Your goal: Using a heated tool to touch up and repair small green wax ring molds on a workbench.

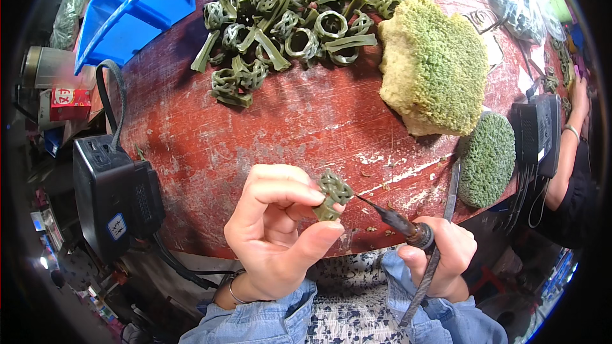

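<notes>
Between the thumb and fingers of my left hand (274, 226) is a small green wax ring (335, 188) with an openwork top. My right hand (446, 255) grips a dark wax pen (405, 224), its thin tip pointing left at the ring. The tip comes very close to the ring; I cannot tell if they touch. A long flat metal tool (425, 286) also runs through my right hand, slanting from upper right to lower left. Farther off on the worn red table (255, 134) lies a pile of similar green rings (299, 41), several with straight stubs attached.
A rough yellow-green sponge block (440, 67) and an oval green sponge (488, 159) lie at the right. Black boxes flank me, one left (105, 200) with cables, one right (535, 130). Far left stands a blue bin (127, 19). Another person's arm (570, 143) shows far right.
</notes>
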The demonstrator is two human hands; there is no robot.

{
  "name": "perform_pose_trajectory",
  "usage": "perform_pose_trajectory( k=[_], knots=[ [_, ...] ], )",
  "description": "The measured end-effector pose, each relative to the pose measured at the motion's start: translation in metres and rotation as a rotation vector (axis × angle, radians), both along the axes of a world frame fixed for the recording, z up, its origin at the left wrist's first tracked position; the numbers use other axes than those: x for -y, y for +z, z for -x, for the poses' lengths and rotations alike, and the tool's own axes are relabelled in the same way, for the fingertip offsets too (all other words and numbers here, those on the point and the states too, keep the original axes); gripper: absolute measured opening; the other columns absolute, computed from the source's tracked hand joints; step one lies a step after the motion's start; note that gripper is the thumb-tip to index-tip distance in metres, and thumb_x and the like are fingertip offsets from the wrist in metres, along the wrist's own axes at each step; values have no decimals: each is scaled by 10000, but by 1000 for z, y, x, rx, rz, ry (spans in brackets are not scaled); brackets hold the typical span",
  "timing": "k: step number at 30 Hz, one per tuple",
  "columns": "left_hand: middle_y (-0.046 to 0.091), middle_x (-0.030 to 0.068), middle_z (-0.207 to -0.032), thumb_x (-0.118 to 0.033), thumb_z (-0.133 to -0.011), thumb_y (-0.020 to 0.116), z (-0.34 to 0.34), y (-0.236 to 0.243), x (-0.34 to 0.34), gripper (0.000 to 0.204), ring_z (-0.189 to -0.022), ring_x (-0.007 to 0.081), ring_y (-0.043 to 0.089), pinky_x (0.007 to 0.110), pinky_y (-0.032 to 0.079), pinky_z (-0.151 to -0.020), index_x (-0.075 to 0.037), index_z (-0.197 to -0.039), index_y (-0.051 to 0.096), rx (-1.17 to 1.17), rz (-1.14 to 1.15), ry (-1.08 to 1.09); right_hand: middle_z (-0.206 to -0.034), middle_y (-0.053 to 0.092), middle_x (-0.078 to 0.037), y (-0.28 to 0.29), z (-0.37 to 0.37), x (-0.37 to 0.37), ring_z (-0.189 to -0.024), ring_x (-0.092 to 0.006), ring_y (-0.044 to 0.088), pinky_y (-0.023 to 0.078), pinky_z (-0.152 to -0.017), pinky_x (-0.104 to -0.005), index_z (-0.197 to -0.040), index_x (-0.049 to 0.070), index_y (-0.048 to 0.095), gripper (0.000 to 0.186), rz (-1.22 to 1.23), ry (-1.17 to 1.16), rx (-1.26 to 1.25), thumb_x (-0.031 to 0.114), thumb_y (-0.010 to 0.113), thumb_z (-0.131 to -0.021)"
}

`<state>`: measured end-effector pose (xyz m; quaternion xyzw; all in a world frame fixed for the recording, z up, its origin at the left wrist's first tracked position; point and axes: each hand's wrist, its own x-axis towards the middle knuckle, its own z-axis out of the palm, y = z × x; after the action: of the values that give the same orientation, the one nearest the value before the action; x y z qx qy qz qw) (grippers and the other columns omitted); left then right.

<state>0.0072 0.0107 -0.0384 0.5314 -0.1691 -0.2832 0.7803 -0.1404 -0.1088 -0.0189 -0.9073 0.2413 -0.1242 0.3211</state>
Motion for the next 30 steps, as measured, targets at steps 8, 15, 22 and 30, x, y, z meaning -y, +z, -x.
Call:
perform_pose_trajectory(
  k=[8,15,22,30],
  knots=[
    [430,119,-908,-50,-739,653,2,3,1,267,-761,180,561,267,514,-680,56,-905,473,-107,33,33,-556,539,-57,0,1,0,-461,-189,541,437,-443,-272,-740,-10,571,413,8,42,3,344,747,-620],
    [444,131,-878,-105,-763,637,4,4,4,266,-714,197,575,277,530,-620,54,-884,461,-122,14,49,-566,540,-65,2,1,2,-468,-184,540,432,-437,-264,-745,-17,565,429,-17,50,-44,341,754,-605],
    [445,132,-873,-105,-763,635,4,5,5,267,-713,200,575,288,533,-623,54,-886,459,-132,8,41,-563,537,-55,3,0,2,-459,-174,532,432,-431,-264,-745,-14,564,433,25,62,-55,349,753,-604],
    [438,131,-894,-88,-750,651,4,5,5,279,-720,196,574,286,527,-658,57,-890,458,-130,10,34,-553,530,-56,1,0,3,-450,-178,531,432,-433,-268,-745,-13,564,413,-7,51,-16,334,749,-619]
  ],
)
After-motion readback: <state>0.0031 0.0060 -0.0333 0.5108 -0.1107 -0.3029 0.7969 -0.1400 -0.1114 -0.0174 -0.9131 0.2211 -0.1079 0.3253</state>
